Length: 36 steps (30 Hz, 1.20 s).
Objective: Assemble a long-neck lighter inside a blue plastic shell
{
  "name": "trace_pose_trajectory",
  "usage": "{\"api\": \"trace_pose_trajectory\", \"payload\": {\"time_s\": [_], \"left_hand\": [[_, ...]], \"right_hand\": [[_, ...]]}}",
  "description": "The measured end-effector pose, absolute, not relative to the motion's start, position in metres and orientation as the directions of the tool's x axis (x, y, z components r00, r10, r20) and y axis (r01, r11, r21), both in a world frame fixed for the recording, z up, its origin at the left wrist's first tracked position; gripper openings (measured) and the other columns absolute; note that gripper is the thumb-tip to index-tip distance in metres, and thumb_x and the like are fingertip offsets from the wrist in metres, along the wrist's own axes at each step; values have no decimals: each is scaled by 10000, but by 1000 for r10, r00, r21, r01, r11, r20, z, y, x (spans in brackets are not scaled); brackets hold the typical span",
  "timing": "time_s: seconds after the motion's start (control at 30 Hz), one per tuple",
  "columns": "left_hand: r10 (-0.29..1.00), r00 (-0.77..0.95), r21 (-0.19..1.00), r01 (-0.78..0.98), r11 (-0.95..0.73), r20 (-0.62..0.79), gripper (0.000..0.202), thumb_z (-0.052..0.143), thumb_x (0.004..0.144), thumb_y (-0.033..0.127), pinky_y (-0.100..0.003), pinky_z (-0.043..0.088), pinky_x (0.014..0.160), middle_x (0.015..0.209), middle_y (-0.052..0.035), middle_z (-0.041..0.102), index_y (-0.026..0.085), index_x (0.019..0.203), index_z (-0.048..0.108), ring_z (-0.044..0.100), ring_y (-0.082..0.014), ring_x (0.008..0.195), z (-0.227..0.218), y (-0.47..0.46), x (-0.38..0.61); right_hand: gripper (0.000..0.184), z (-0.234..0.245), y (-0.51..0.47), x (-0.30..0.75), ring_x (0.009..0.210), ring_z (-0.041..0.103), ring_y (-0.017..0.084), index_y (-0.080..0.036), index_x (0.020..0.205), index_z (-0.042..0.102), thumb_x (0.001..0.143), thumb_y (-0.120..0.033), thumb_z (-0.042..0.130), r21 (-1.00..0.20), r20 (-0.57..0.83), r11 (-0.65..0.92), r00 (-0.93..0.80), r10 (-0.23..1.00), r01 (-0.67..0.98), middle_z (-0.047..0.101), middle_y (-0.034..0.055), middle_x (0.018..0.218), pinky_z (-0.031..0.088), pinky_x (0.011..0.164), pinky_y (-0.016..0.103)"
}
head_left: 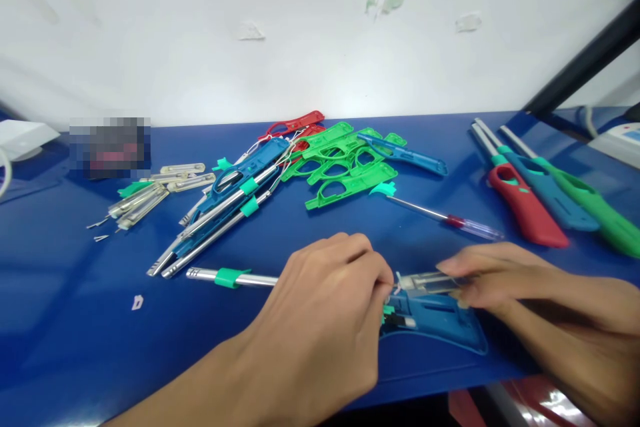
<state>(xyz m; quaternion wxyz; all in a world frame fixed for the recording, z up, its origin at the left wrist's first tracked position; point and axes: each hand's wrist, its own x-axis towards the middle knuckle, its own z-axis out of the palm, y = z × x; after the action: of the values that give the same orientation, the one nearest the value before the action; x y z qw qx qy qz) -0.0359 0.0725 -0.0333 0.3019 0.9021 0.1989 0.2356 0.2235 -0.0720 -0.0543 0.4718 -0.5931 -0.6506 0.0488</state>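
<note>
A blue lighter half-shell [445,323] lies open side up near the table's front edge, with a metal lighter tube [260,279] reaching out to the left and a green clip [230,278] around it. My left hand [325,307] covers the middle of this lighter. Its thumb and index finger are pinched together at the end of a clear fuel tank [425,282]; what lies between them is hidden. From the right, my right hand [500,280] grips the fuel tank just above the shell. Black and green parts [395,317] show inside the shell.
Behind my hands lie green half-shells [350,183], red half-shells [295,125] and blue half-shells with tubes [220,207]. More clear tanks [145,203] lie at left. A screwdriver [473,227] and three whole lighters [530,207] are at right. A white wall [320,80] stands behind.
</note>
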Motion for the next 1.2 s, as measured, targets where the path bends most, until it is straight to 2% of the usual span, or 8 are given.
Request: {"api": "trace_pose_trajectory", "payload": {"time_s": [0.17,0.37,0.5,0.6,0.67,0.8,0.97,1.2], "left_hand": [[493,813,634,209,-745,311,362,560,1177,102,-400,617,752,962,-47,851,186,974,848,803,-218,832,-33,73,-36],[513,809,652,226,-724,288,346,580,1196,128,-397,626,770,966,-25,849,203,998,854,800,-220,856,-32,71,-37],[532,805,665,248,-705,264,328,608,1197,142,-393,631,793,970,-6,848,224,976,836,807,-222,883,-31,72,-37],[539,802,670,254,-698,257,327,611,1198,143,-394,633,816,984,-5,857,228,965,825,812,-222,898,-31,73,-35],[545,799,673,259,-692,253,324,614,1197,146,-394,627,807,989,-5,861,231,964,822,814,-222,901,-31,73,-34],[549,800,678,264,-686,243,318,618,1197,159,-404,625,801,999,-3,867,239,969,825,817,-227,910,-31,73,-34],[556,797,681,272,-680,236,307,613,1189,161,-411,606,789,984,2,854,245,972,814,812,-230,895,-31,73,-35],[556,795,684,266,-679,242,285,615,1167,146,-402,617,796,983,12,856,239,976,804,809,-216,891,-30,73,-36]], "right_hand": [[338,-53,-70,224,943,982,201,-385,954,952,1275,-460,878,-626,549,298,136,825,721,964,-66,1090,750,949,130],[349,-56,-69,222,896,976,244,-371,914,959,1245,-464,896,-633,541,280,154,827,722,967,-32,1084,799,875,193],[91,-68,-78,227,1014,986,263,-402,1187,990,1160,-483,1023,-641,552,197,267,789,742,978,-39,1248,800,1064,232],[275,-75,-81,229,1173,973,255,-413,1339,953,1106,-472,1086,-668,558,188,318,767,720,958,-39,1386,757,1209,253],[281,-76,-79,228,1144,965,242,-399,1306,943,1081,-445,1105,-684,564,212,322,760,698,952,-36,1325,762,1196,244],[210,-71,-74,223,964,952,232,-370,1212,934,1095,-454,1088,-687,559,207,325,763,696,935,-26,1142,807,1044,221],[251,-70,-79,222,985,945,239,-355,1203,914,1119,-523,1080,-666,561,184,321,763,723,941,-19,1157,823,1034,246],[221,-68,-84,218,1063,919,229,-404,1248,889,1198,-578,1014,-647,566,193,296,769,737,933,-51,1179,815,1035,308]]}}
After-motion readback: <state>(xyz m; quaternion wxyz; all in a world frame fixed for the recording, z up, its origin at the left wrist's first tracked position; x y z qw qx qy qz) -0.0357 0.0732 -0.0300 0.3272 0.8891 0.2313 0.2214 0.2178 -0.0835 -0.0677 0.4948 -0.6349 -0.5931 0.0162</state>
